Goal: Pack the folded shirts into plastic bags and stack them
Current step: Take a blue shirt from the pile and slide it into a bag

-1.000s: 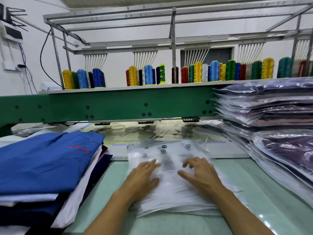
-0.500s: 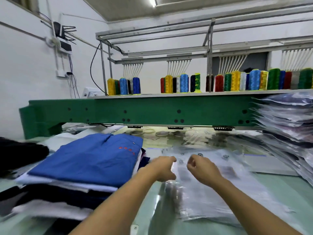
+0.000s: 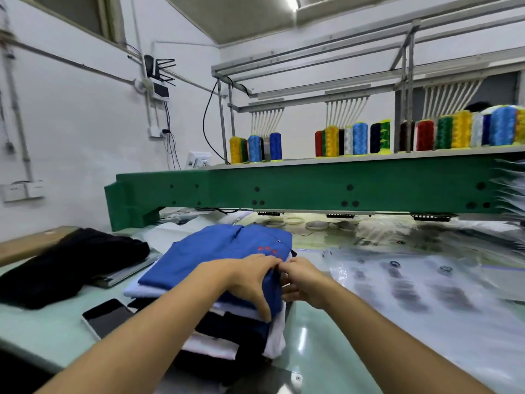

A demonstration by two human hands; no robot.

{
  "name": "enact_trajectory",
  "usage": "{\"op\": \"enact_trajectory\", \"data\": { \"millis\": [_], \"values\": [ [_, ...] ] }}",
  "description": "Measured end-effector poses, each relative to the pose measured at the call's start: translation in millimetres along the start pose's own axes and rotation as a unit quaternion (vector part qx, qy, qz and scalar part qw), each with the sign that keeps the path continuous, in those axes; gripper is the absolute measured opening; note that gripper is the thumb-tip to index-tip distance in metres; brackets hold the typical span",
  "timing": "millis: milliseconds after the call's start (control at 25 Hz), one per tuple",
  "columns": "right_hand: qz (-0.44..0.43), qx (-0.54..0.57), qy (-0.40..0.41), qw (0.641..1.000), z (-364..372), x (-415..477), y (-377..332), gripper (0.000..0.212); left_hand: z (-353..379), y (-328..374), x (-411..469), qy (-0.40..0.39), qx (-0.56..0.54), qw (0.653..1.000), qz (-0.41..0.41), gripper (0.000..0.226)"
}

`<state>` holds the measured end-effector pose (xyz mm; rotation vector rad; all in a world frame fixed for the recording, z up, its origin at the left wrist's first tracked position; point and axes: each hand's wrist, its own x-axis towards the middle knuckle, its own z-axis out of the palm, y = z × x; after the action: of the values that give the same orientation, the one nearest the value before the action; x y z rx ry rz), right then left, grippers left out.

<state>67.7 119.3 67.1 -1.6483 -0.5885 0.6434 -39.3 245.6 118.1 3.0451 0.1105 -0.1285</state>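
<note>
Well left, dark cloth [image 3: 71, 263]: heaped loose on the table [image 3: 321, 331], apart from the stack; likely set aside, not next for bagging.
Phone [image 3: 106, 317]: face up, near left of the stack and just beside it; parked out of the working lane.
Shirt stack [image 3: 227, 331]: folded pieces in white and dark layers, left of centre; kept within reach of both hands for drawing off the top piece.
Blue shirt [image 3: 216, 251]: the task's thing, topmost on the stack, red embroidery toward its far right corner; not yet lifted, not yet in a bag.
Left hand [image 3: 250, 280]: palm down on the blue shirt's near right part, fingers fairly straight and spread, thumb pointing near along the edge; seemingly pressing to keep the fold flat.
Right hand [image 3: 301, 282]: fingers curled in at the shirt's right edge, close against the left fingertips; appears to pinch that edge, probably for sliding beneath and lifting; fingertips partly hidden.
Plastic bags [image 3: 426, 282]: flat, clear, printed with dark marks, spread right of the stack; laid alongside for a short carry from stack to bag.
Bagged shirts [image 3: 511, 191]: piled at the far right edge, mostly cut off; judged the finished stack.
Green beam [image 3: 312, 189]: spanning the far side, thread spools [image 3: 359, 137] upright on top.
</note>
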Motion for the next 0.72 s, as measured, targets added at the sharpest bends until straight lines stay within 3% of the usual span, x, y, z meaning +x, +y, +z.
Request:
{"op": "enact_trajectory", "data": {
  "millis": [80, 200, 240, 400, 520, 640, 720],
  "values": [
    [0.005, 0.044, 0.011, 0.999, 4.3, 3.9, -2.0, 0.01, 5.5, -4.0, -7.5, 0.038, 0.028, 0.999, 0.005, 0.072],
    [0.004, 0.087, 0.033, 0.996, 8.2, 7.0, -6.1, 0.007, 4.7, -11.1, -13.5, 0.165, 0.013, 0.986, 0.023, 0.022],
    [0.0, 0.076, 0.048, 0.996, 8.4, 7.8, -7.8, 0.007, 2.0, -14.2, -15.6, 0.207, -0.023, 0.978, 0.02, 0.018],
    [-0.052, 0.102, 0.13, 0.985, 9.9, 16.0, -15.1, 0.018, -10.4, -30.4, -23.7, 0.328, -0.126, 0.934, -0.061, 0.042],
    [-0.041, 0.141, 0.088, 0.985, 25.7, 22.4, -30.2, 0.04, -12.9, -34.3, -24.7, 0.397, -0.164, 0.9, -0.07, 0.038],
    [0.024, 0.219, 0.038, 0.975, 39.0, 36.4, -40.1, 0.064, -5.4, -34.2, -28.2, 0.334, -0.13, 0.933, 0.028, 0.011],
    [0.035, 0.205, 0.055, 0.977, 42.5, 43.5, -41.6, 0.072, 1.9, -40.8, -40.8, 0.22, -0.091, 0.971, 0.023, 0.04]
  ]
}}
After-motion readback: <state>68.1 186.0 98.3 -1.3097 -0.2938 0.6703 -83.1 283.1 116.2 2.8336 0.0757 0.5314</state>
